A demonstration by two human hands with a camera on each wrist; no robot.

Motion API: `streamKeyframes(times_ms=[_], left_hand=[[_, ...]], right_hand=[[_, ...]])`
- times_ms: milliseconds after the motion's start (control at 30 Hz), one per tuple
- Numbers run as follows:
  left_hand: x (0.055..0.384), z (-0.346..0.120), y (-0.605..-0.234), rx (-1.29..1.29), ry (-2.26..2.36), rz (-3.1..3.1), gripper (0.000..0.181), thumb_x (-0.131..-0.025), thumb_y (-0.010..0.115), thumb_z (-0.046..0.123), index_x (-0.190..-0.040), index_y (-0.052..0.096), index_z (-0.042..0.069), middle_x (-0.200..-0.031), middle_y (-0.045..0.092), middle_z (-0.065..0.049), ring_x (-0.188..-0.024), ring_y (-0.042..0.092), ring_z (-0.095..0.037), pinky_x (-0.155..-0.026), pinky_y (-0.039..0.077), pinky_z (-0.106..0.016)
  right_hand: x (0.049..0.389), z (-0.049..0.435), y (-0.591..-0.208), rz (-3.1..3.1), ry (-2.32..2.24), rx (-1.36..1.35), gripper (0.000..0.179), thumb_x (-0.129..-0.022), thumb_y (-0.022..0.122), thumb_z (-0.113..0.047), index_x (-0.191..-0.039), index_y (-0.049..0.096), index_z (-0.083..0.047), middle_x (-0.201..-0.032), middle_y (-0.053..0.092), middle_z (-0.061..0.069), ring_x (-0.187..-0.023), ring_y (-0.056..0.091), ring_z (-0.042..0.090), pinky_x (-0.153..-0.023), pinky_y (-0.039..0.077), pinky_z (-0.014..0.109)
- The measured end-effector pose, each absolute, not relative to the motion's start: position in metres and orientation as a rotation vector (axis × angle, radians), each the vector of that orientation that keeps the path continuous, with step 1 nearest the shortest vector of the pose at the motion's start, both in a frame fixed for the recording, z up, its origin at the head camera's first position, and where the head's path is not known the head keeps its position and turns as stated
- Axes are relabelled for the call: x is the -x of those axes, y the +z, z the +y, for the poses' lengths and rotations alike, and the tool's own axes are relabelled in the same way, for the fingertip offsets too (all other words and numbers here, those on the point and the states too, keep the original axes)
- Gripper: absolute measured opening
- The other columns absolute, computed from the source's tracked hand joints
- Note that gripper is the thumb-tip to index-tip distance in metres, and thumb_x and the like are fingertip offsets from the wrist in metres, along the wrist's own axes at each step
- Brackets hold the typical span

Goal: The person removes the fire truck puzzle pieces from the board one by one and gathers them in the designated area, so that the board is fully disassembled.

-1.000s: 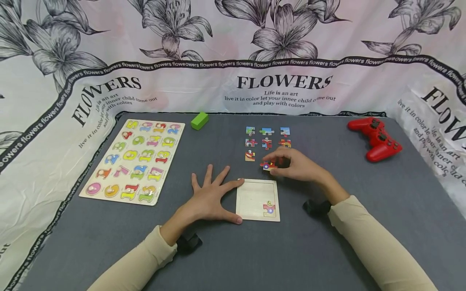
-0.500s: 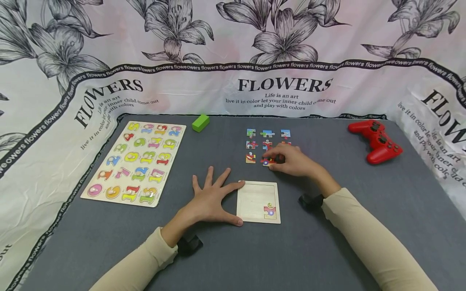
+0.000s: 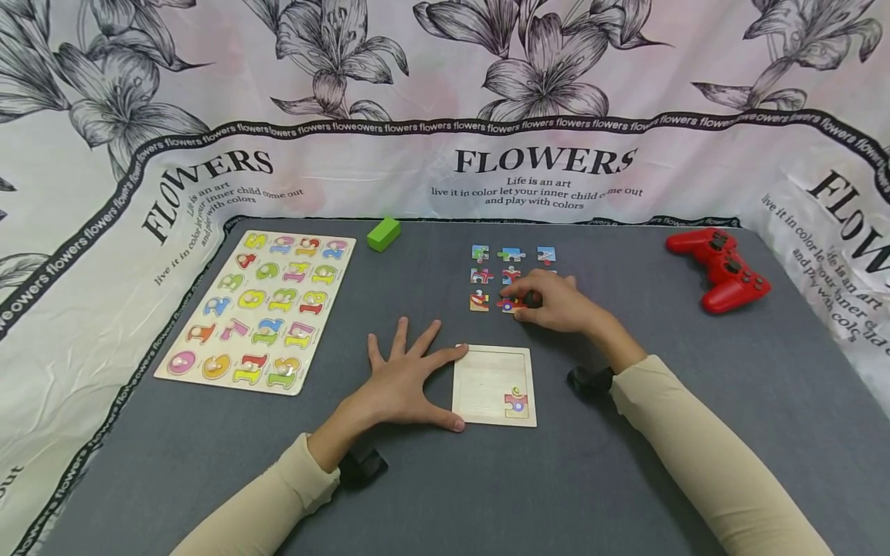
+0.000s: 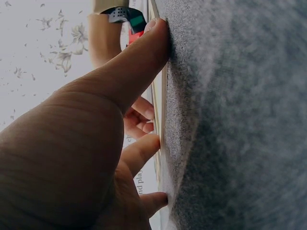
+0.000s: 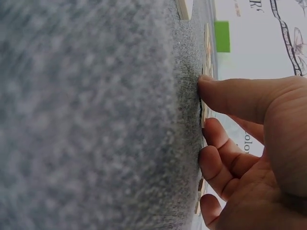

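My left hand (image 3: 399,382) lies with fingers spread at the left side of a shallow wooden puzzle tray (image 3: 487,378). Its thumb and index fingertip touch the tray's left corners. One coloured jigsaw piece (image 3: 516,403) sits in the tray's near right corner. Beyond the tray, my right hand (image 3: 559,303) pinches a red and blue jigsaw piece (image 3: 509,305) between thumb and fingers, low at the table. In the right wrist view this piece (image 5: 203,117) appears edge-on by the thumb tip. Neighbouring jigsaw pieces (image 3: 479,301) lie in rows, some partly hidden by the hand.
A number puzzle board (image 3: 260,309) lies at the left. Near the table's back edge is a green block (image 3: 383,235), and a red game controller (image 3: 719,270) lies at the far right. A flower-print cloth (image 3: 389,170) hangs behind the grey table (image 3: 487,494).
The right hand has shifted slightly away from the tray with the pinched piece, which now lines up with the nearest row. The left hand keeps its place at the tray.
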State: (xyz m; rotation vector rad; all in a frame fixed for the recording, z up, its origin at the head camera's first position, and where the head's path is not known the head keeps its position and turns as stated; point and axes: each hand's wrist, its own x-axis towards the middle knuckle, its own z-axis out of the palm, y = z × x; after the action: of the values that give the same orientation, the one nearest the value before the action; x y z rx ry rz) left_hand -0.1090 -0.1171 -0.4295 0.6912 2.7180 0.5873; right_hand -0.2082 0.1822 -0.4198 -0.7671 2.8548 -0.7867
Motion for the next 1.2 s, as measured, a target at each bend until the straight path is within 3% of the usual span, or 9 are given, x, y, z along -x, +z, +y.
streamKeyframes(times_ms=[433,767,1200], left_hand=[[0.109,-0.117,-0.431,-0.68,0.582,2.718,0.106,-0.065,0.085,0.07,-0.156,0.037,0.044,-0.174,0.008,-0.002,-0.156,-0.015,-0.048,-0.106,-0.015,-0.083],[0.11,-0.117,-0.432,-0.688,0.582,2.715,0.106,-0.065,0.084,0.07,-0.157,0.036,0.045,-0.174,0.007,-0.002,-0.156,-0.016,-0.047,-0.106,-0.016,-0.083],[0.11,-0.117,-0.43,-0.684,0.58,2.708,0.106,-0.066,0.084,0.071,-0.157,0.036,0.045,-0.174,0.007,-0.002,-0.156,-0.017,-0.047,-0.107,-0.016,-0.083]], right_hand=[[0.207,0.181,-0.418,2.839,-0.809,0.771,0.04,-0.089,0.075,-0.011,-0.129,0.071,-0.016,-0.107,0.064,0.008,-0.091,0.053,0.024,-0.077,0.021,0.041],[0.187,0.186,-0.412,2.782,-0.921,0.95,0.039,-0.088,0.076,-0.008,-0.126,0.073,-0.016,-0.111,0.069,0.005,-0.094,0.055,0.022,-0.082,0.027,0.04],[0.145,0.181,-0.407,2.529,-0.83,1.101,0.041,-0.082,0.085,-0.022,-0.121,0.075,-0.027,-0.102,0.065,-0.005,-0.097,0.05,0.016,-0.081,0.027,0.038]])
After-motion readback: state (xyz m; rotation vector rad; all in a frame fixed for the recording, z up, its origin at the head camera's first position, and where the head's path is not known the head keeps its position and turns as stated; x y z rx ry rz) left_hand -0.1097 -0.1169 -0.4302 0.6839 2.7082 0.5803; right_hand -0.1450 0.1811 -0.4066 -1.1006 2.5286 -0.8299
